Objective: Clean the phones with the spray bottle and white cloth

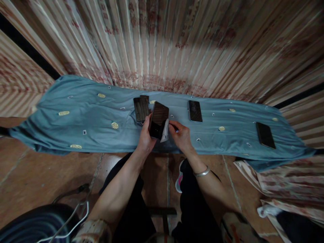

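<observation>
My left hand (146,136) is closed around the left side of a dark smartphone (159,118), which is raised over the cloth-covered bench with its glossy face up. At the phone's lower right edge, my right hand (181,135) pinches a whitish cloth (165,131); the cloth touches the phone's side. Just behind the held phone, two more dark phones (141,109) lie close together, one partly over the other. Another phone (195,111) rests face up to the right of my right hand.
A further dark phone (265,135) lies near the right end of the blue bench cover (98,116). Pleated curtains (162,44) hang behind and at both sides. On the tiled floor at lower left are a dark round object (32,224) and a white cable (84,212).
</observation>
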The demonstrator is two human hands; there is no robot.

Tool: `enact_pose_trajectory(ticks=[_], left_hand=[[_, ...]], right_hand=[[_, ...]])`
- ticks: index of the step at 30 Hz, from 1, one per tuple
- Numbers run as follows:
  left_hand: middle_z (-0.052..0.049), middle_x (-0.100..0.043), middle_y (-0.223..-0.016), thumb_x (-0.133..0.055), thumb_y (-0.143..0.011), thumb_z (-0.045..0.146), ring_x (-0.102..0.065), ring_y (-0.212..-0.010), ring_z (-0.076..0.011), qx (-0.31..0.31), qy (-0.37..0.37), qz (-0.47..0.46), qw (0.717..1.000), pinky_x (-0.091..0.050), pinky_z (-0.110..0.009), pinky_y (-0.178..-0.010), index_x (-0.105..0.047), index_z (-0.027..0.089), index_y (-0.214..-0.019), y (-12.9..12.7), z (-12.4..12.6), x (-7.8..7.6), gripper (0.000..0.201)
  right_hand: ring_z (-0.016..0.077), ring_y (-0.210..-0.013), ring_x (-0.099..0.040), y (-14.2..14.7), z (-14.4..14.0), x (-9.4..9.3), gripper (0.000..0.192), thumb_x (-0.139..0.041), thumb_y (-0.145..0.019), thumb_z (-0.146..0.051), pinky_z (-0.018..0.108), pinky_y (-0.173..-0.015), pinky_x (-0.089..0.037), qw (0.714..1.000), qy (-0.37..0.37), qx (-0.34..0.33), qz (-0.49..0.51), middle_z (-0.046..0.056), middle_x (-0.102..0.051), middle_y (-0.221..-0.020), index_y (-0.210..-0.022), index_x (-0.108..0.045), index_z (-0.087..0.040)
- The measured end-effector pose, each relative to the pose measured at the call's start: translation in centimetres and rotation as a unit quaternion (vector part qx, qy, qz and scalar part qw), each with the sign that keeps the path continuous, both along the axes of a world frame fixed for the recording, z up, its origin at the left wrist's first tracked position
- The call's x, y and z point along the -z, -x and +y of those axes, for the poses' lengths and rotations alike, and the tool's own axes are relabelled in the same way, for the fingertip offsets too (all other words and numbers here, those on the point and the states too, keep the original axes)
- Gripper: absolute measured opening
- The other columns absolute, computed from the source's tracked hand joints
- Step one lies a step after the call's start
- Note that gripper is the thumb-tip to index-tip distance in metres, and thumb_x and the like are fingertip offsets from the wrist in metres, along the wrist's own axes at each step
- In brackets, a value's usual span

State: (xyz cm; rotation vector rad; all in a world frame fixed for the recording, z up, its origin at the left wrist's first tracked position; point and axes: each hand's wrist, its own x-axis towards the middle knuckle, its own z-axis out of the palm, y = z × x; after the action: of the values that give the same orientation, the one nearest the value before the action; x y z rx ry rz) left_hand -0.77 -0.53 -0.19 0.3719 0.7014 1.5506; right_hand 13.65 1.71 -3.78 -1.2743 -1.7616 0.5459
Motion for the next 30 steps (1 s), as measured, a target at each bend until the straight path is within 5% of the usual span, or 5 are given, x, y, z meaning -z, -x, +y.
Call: enact_pose_trajectory(ticks=[20,26,30], left_hand=[[0.0,-0.079,-0.095,-0.042,-0.104,0.042,-0.073,-0.095,-0.0152,-0.014,0.03,-0.024,0.999,-0.056,-0.026,-0.088,-0.073,0.022,-0.101,0.8,0.5,0.4,0.037],[-0.003,-0.079,-0.101,-0.049,-0.101,0.047,-0.072,-0.107,-0.0203,-0.027,0.041,-0.014,0.999,-0.056,-0.03,-0.092,-0.073,0.022,-0.099,0.6,0.6,0.3,0.035],[-0.002,-0.078,-0.093,-0.044,-0.103,0.043,-0.073,-0.096,-0.0175,-0.026,0.043,-0.021,0.999,-0.057,-0.027,-0.087,-0.073,0.022,-0.095,0.4,0.6,0.0,0.037]], right_hand=[[0.0252,-0.104,-0.071,-0.4,-3.8,0.0,0.028,-0.053,-0.102,-0.035,0.043,-0.096,-0.057,0.987,-0.071,-0.098,-0.101,0.01,-0.078,-0.113,-0.119,-0.071,-0.022],[0.0278,-0.107,-0.068,-0.6,-4.0,-0.2,0.033,-0.054,-0.102,-0.042,0.046,-0.097,-0.056,0.977,-0.125,-0.092,-0.147,0.012,-0.076,-0.115,-0.119,-0.071,-0.02],[0.029,-0.107,-0.067,-0.4,-4.1,-0.2,0.031,-0.057,-0.101,-0.04,0.049,-0.098,-0.056,0.973,-0.147,-0.081,-0.156,0.013,-0.075,-0.116,-0.118,-0.073,-0.019]])
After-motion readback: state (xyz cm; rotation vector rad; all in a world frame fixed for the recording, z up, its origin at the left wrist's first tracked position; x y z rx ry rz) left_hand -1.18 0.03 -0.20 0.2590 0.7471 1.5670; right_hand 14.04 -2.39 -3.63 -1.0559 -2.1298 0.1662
